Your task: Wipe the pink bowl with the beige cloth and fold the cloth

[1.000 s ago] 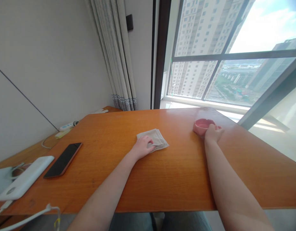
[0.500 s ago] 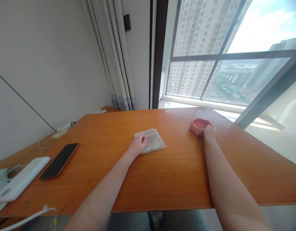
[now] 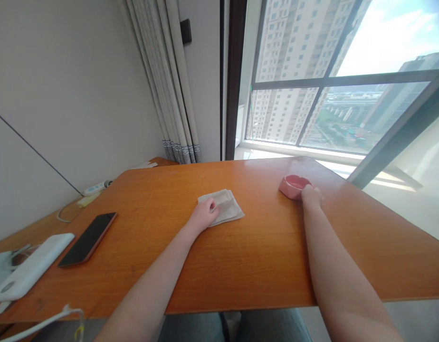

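A folded pale grey cloth (image 3: 231, 209) lies flat in the middle of the table. My left hand (image 3: 204, 213) rests on its left part, with the fingers curled against the fabric and the fingertips mostly hidden. To the right sits a pink ashtray (image 3: 293, 187) with a faceted side and a notched rim. My right hand (image 3: 311, 194) grips the near right side of this ashtray; most of those fingers are hidden behind the knuckles and the wall of the dish.
On the left of the orange-brown wooden table (image 3: 241, 266) lie a dark phone (image 3: 87, 240) and a long white device (image 3: 33, 266). A white cable (image 3: 37, 325) crosses the near left corner. Behind are a power strip (image 3: 97, 187), a curtain (image 3: 169, 85) and a large window (image 3: 287, 114).
Both hands, the cloth and the ashtray keep almost the same places. The view has shifted very slightly.
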The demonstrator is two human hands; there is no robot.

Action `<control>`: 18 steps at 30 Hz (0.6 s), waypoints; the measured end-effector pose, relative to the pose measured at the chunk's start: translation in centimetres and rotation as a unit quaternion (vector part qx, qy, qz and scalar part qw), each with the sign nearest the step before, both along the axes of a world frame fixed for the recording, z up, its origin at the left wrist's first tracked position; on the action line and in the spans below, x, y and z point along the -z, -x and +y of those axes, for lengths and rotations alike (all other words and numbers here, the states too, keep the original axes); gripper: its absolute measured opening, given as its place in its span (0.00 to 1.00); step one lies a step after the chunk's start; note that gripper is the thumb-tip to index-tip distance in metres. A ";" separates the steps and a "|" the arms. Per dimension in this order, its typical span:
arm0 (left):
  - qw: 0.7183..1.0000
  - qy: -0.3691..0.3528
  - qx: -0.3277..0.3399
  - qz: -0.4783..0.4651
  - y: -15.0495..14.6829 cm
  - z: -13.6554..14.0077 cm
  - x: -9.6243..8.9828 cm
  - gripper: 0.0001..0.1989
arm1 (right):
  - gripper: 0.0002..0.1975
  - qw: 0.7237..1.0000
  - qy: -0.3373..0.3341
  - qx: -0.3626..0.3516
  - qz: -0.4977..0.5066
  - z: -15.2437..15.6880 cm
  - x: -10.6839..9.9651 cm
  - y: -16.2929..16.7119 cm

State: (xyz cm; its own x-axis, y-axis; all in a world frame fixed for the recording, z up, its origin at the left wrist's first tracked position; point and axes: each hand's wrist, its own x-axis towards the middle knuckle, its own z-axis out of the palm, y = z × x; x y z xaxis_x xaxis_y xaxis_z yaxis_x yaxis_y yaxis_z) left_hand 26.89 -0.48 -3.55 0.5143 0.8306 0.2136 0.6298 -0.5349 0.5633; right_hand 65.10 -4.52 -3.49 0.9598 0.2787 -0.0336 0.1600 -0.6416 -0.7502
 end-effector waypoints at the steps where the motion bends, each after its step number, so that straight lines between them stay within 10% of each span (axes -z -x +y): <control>1: 1.000 -0.012 0.012 0.007 0.0 0.0 0.1 0.10 | 0.26 0.999 -0.012 0.015 -0.026 -0.1 -0.3 0.5; 4: 0.999 -0.035 0.031 0.017 0.0 0.0 0.2 0.10 | 0.27 0.974 -0.114 0.026 -0.196 -0.1 -1.8 3.4; 8: 0.998 0.012 -0.027 -0.053 0.3 0.5 0.1 0.11 | 0.21 0.885 -0.217 -0.222 -0.348 0.3 -3.3 10.9; 13: 0.923 0.065 -0.216 -0.313 0.8 1.8 0.0 0.09 | 0.19 0.774 -0.031 -0.560 -0.294 0.4 -0.6 20.6; 18: 0.763 0.145 -0.333 -0.535 1.5 3.3 0.2 0.08 | 0.34 0.747 0.194 -0.590 -0.236 0.6 1.2 21.2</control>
State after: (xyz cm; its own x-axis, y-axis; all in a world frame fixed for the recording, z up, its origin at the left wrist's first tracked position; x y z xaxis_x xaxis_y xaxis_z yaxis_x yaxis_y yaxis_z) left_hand 25.41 2.86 -3.72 -0.3826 0.9235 -0.0266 -0.1963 -0.0532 0.9791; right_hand 43.85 -3.90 -4.67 -0.0163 0.9976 -0.0668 0.9740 0.0008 -0.2265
